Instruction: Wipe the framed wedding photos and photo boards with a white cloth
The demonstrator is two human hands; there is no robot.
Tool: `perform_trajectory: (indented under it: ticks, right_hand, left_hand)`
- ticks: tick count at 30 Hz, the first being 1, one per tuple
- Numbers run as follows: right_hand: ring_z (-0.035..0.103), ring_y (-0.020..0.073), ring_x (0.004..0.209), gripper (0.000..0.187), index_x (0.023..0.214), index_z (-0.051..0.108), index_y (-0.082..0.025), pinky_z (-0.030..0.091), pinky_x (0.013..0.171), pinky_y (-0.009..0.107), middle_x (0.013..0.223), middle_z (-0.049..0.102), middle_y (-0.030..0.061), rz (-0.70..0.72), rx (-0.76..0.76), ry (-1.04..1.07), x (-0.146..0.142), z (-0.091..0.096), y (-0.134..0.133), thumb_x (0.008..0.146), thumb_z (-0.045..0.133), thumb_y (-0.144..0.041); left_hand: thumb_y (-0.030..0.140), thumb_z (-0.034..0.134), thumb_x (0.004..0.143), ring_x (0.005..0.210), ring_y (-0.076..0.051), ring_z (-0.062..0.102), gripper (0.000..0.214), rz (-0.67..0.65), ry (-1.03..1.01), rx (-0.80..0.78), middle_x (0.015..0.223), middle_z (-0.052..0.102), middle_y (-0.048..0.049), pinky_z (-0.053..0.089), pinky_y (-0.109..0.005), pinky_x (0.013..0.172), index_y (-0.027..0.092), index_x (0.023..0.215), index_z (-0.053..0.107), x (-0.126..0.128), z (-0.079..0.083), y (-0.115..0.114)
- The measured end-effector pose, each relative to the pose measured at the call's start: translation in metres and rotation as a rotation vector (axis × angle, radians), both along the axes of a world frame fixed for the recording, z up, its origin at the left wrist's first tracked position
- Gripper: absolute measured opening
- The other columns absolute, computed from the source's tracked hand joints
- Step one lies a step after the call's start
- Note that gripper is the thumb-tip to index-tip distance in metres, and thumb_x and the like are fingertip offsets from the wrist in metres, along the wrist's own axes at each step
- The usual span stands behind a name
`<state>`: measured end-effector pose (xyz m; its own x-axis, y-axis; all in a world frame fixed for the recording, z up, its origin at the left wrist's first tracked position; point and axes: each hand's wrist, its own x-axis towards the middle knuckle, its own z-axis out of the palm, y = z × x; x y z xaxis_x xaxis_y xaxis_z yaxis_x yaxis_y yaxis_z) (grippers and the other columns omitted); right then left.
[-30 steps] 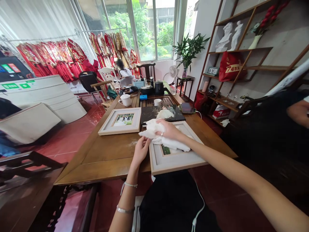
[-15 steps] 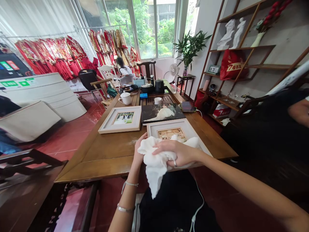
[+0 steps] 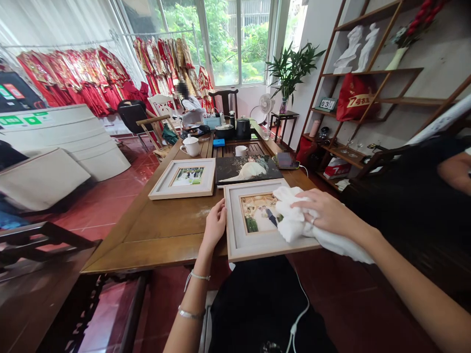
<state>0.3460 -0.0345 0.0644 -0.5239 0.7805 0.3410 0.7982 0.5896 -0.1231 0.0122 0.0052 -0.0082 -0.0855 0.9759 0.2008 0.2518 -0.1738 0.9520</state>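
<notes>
A light-wood picture frame (image 3: pixel 235 245) with a wedding photo lies at the table's near edge, overhanging it slightly. My left hand (image 3: pixel 215 224) is closed on the frame's left edge, its fingers curled against the wood. Bunched under my right hand (image 3: pixel 324 208) is a white cloth (image 3: pixel 292 220), which presses on the right part of the frame and covers some of the photo. The cloth's loose end trails off to the right below my wrist. Behind the frame lies a dark photo panel (image 3: pixel 253 169) showing a white dress, and to its left a second framed photo (image 3: pixel 156 190).
The wooden table (image 3: pixel 147 245) also bears a lidded white cup (image 3: pixel 190 147), a small white cup (image 3: pixel 241 150), a blue box (image 3: pixel 218 142) and a phone-like item (image 3: pixel 286 160) with a cable. At the right edge another person's arm (image 3: pixel 456 171) shows. Someone sits at the far end.
My right hand has swept the cloth rightward across the frame, uncovering the photo's left part. My left hand stays at the frame's left edge.
</notes>
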Motion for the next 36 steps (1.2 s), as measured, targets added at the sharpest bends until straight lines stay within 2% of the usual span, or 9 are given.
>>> perform_trajectory:
  ticks: [5, 10, 14, 18, 21, 24, 27, 31, 36]
  right_hand:
    - [0.057, 0.0295, 0.108, 0.030, 0.107, 0.071, -0.022, 0.048, 0.089, 0.045, 0.120, 0.063, 0.0116, -0.069, 0.064, 0.130, -0.002, -0.018, 0.051, 0.085, 0.050, -0.021]
    - [0.057, 0.0280, 0.103, 0.029, 0.101, 0.069, -0.018, 0.045, 0.087, 0.041, 0.114, 0.066, 0.0108, -0.051, 0.061, 0.119, -0.034, -0.018, 0.091, 0.080, 0.050, -0.012]
    - [0.058, 0.0269, 0.097, 0.029, 0.094, 0.067, -0.018, 0.043, 0.087, 0.040, 0.105, 0.068, 0.0105, -0.042, -0.010, 0.208, -0.066, -0.017, 0.103, 0.074, 0.049, -0.006]
    - [0.059, 0.0242, 0.098, 0.023, 0.092, 0.066, -0.017, 0.043, 0.090, 0.037, 0.103, 0.067, 0.0098, 0.033, -0.060, 0.370, -0.105, -0.019, 0.102, 0.077, 0.050, -0.008]
    - [0.059, 0.0228, 0.104, 0.025, 0.105, 0.064, -0.016, 0.043, 0.094, 0.036, 0.111, 0.065, 0.0099, 0.088, -0.096, 0.463, -0.132, -0.018, 0.093, 0.081, 0.056, -0.018]
    - [0.055, 0.0268, 0.116, 0.051, 0.122, 0.057, -0.016, 0.041, 0.100, 0.042, 0.125, 0.059, 0.0138, 0.135, -0.218, 0.536, -0.144, -0.014, 0.075, 0.077, 0.069, -0.036]
    - [0.047, 0.0315, 0.127, 0.080, 0.136, 0.048, -0.021, 0.035, 0.105, 0.049, 0.138, 0.051, 0.0152, 0.199, -0.359, 0.382, -0.136, -0.011, 0.054, 0.067, 0.077, -0.051]
    - [0.020, 0.0416, 0.142, 0.089, 0.144, 0.040, -0.032, 0.016, 0.106, 0.069, 0.154, 0.032, 0.0142, 0.065, -0.304, 0.111, -0.112, -0.015, 0.035, 0.066, 0.074, -0.060]
    - [0.021, 0.0391, 0.142, 0.067, 0.144, 0.041, -0.026, 0.024, 0.107, 0.063, 0.156, 0.029, 0.0144, -0.155, -0.252, 0.112, -0.111, -0.022, 0.043, 0.084, 0.059, -0.052]
  left_hand:
    - [0.027, 0.054, 0.087, 0.109, -0.025, 0.064, 0.043, -0.021, -0.001, -0.020, 0.120, 0.067, -0.0165, 0.050, -0.038, 0.095, 0.011, 0.126, 0.060, -0.001, 0.003, 0.001]
    - [0.030, 0.054, 0.087, 0.103, -0.024, 0.066, 0.045, -0.046, 0.013, -0.035, 0.116, 0.068, -0.0155, 0.051, -0.038, 0.092, 0.011, 0.128, 0.058, -0.003, 0.008, -0.002]
    - [0.032, 0.055, 0.087, 0.104, -0.024, 0.066, 0.046, -0.053, 0.004, -0.040, 0.117, 0.068, -0.0154, 0.051, -0.039, 0.093, 0.011, 0.128, 0.058, -0.004, 0.009, -0.004]
    - [0.030, 0.054, 0.087, 0.105, -0.023, 0.065, 0.046, -0.048, -0.003, -0.041, 0.121, 0.066, -0.0158, 0.049, -0.038, 0.095, 0.011, 0.128, 0.058, -0.003, 0.007, -0.003]
    - [0.031, 0.055, 0.086, 0.106, -0.024, 0.064, 0.044, -0.035, -0.028, -0.040, 0.124, 0.064, -0.0167, 0.049, -0.037, 0.094, 0.011, 0.125, 0.059, -0.002, 0.005, -0.002]
    - [0.032, 0.054, 0.086, 0.107, -0.025, 0.064, 0.041, -0.066, -0.064, -0.027, 0.121, 0.066, -0.0163, 0.049, -0.037, 0.093, 0.011, 0.122, 0.060, -0.001, 0.003, -0.003]
    - [0.033, 0.055, 0.087, 0.106, -0.025, 0.064, 0.040, -0.084, -0.087, -0.004, 0.120, 0.067, -0.0149, 0.049, -0.037, 0.094, 0.013, 0.121, 0.061, 0.001, 0.003, -0.005]
    - [0.034, 0.060, 0.085, 0.099, -0.023, 0.066, 0.047, -0.055, -0.090, -0.039, 0.120, 0.065, -0.0153, 0.050, -0.037, 0.091, 0.013, 0.127, 0.057, 0.002, 0.003, -0.007]
    - [0.031, 0.059, 0.084, 0.104, -0.024, 0.064, 0.050, -0.076, -0.051, -0.019, 0.130, 0.057, -0.0180, 0.049, -0.038, 0.093, 0.013, 0.130, 0.055, 0.003, 0.003, -0.009]
